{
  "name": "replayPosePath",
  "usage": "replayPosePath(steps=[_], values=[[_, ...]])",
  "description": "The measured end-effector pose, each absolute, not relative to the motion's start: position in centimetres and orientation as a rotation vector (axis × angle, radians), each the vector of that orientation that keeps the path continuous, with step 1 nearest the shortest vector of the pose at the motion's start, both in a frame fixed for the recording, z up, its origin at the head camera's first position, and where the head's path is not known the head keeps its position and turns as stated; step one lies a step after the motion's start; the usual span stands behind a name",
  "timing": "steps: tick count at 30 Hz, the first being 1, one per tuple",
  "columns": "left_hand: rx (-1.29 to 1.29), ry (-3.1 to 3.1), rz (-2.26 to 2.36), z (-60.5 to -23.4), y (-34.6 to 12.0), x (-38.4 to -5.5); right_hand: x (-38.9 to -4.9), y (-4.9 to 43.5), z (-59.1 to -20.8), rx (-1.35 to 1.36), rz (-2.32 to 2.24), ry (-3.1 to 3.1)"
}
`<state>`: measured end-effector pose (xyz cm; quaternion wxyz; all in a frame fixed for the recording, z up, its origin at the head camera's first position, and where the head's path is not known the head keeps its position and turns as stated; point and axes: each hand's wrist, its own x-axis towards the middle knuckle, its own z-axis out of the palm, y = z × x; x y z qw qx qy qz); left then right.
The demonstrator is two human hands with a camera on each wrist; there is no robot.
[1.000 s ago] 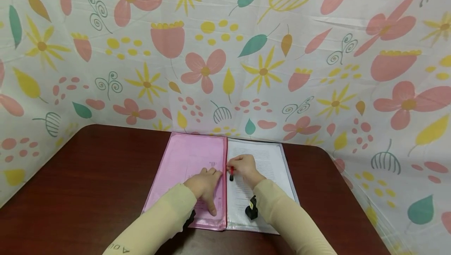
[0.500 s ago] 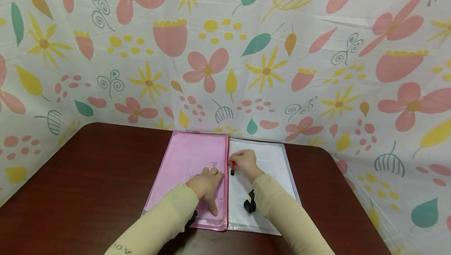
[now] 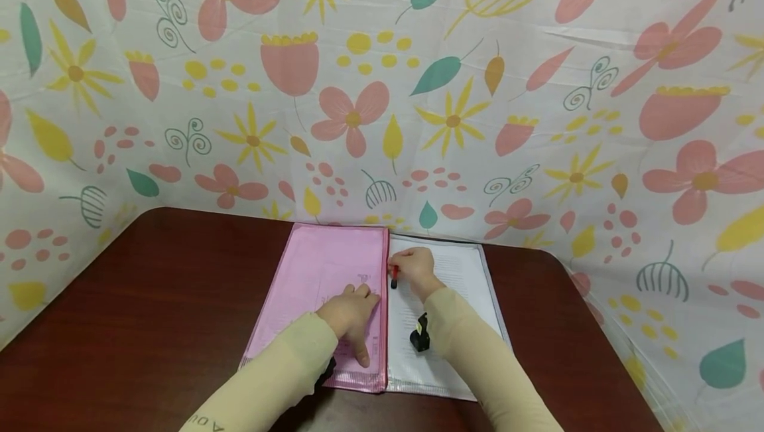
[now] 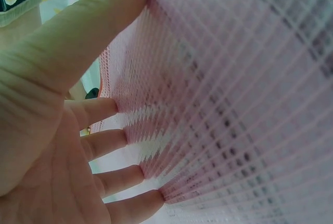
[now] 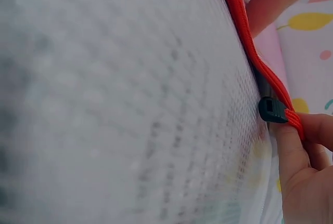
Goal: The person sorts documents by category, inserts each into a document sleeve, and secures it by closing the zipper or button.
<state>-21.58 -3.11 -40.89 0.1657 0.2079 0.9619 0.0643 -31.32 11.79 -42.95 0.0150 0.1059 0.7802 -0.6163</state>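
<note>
A pink mesh zipper pouch point(image 3: 334, 246) lies flat with papers inside, a red zipper point(image 3: 386, 332) along its right edge. My left hand point(image 3: 349, 319) rests on the pouch with its fingers spread. In the left wrist view, the fingertips point(image 4: 136, 172) press on the pink mesh. Against the zipper side lies a white mesh pouch point(image 3: 465, 286) holding printed sheets. My right hand point(image 3: 416, 266) pinches the red cord zipper pull point(image 3: 394, 278) over the white pouch's left edge. The right wrist view shows the pull's black tip point(image 5: 271, 109) beside the finger and thumb.
Both pouches lie on a dark reddish-brown table point(image 3: 179, 299). A white cloth point(image 3: 358, 120) printed with flowers and leaves hangs behind the table and at its sides. Black wrist cameras, one of them the right camera point(image 3: 420, 334), hang below the sleeves.
My right hand has slid a little away from me along the zipper with the pull pinched in it. The left hand stays in place on the pink pouch.
</note>
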Motion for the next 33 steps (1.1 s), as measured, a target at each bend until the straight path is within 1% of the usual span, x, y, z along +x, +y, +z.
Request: replayPosePath(steps=[12,20,33], values=[[0.572,2.745,0.191,-40.8,-3.2,-21.6,-33.4,11.3,-43.0,0.35,-2.035,2.371],[0.585,2.747,0.209,-41.0,-3.0,-21.3,-34.1,11.2,-42.5,0.394,-2.04,2.412],[0.592,2.761,0.212,-40.8,-3.0,-21.3,-35.6,10.9,-41.2,0.338,-1.902,2.616]])
